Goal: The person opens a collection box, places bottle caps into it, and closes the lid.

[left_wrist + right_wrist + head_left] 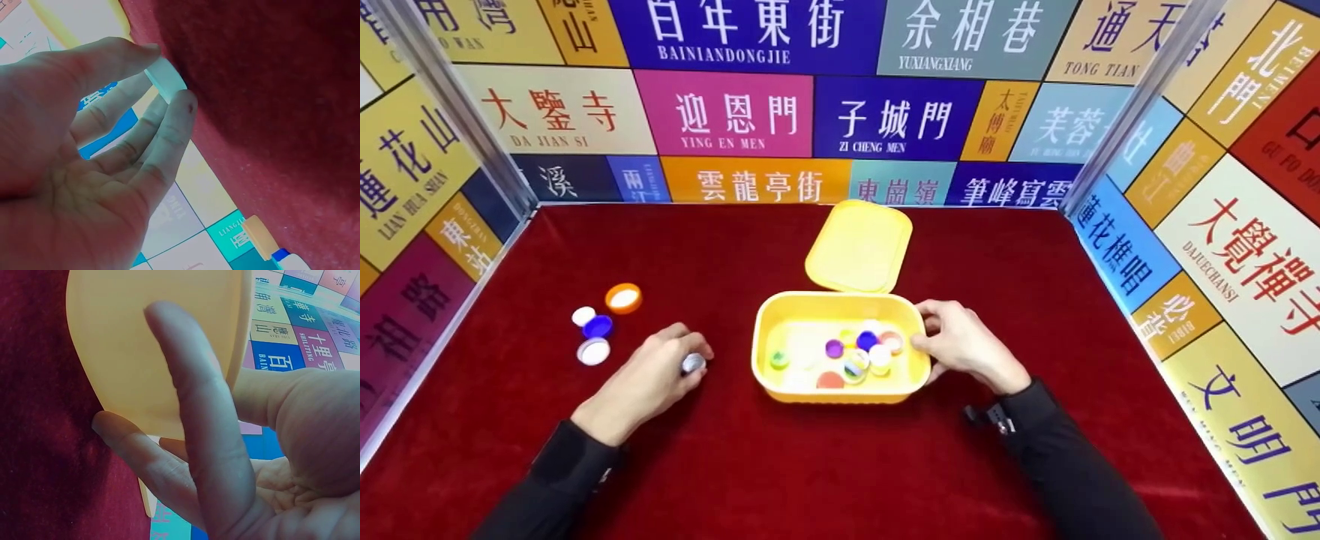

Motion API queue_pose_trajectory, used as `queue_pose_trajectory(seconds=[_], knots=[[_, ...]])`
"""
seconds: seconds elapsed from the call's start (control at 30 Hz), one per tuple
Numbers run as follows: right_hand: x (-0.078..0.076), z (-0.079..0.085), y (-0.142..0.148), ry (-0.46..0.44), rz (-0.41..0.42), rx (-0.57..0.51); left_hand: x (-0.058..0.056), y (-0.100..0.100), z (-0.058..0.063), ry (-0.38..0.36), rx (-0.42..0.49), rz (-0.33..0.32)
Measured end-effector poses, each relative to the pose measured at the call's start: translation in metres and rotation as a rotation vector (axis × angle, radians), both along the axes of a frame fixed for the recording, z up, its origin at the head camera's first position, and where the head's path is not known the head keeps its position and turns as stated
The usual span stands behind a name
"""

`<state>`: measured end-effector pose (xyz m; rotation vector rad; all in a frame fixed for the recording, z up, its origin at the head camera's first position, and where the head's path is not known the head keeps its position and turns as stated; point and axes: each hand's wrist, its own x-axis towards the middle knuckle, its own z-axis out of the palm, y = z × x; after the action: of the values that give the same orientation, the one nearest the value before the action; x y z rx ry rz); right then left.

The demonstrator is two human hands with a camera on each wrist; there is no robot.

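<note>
My left hand (656, 367) pinches a pale silvery bottle cap (694, 363) between thumb and fingertips, left of a yellow plastic box (840, 397). In the left wrist view the cap (167, 77) stands on edge between the thumb tip and a fingertip. At the box's right end, my right hand (971, 345) grips the wall, its thumb at the rim. The right wrist view shows fingers against the outer side of the box (129, 343). Inside the box lie several caps, among them a purple cap (834, 349), a green cap (778, 359) and a red cap (830, 380).
Left of my left hand, on the dark red cloth (720, 465), lie an orange cap (615, 306), a small white cap (583, 316), a blue cap (598, 326) and a pale-rimmed cap (593, 351). A yellow lid (861, 247) lies behind the box. Printed panels (735, 112) wall the table.
</note>
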<state>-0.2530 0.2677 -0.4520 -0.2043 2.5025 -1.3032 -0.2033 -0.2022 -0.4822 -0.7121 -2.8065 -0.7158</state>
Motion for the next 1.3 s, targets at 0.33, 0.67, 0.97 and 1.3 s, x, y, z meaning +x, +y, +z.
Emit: queue_pose_trajectory(seconds=[0.33,0.67,0.97,1.3], knots=[[-0.001,0.002,0.001,0.01,0.008,0.017,-0.011,0.014,0.021,0.056,0.041,-0.016],[-0.002,0.004,0.001,-0.006,0.009,-0.015,-0.022,0.044,0.037,0.158,0.099,-0.058],[-0.001,0.0,0.0,0.0,-0.007,0.0,-0.031,0.074,0.038,0.19,0.074,-0.165],[-0.001,0.0,0.0,-0.001,-0.001,0.004,-0.042,0.108,0.03,0.174,-0.011,-0.261]])
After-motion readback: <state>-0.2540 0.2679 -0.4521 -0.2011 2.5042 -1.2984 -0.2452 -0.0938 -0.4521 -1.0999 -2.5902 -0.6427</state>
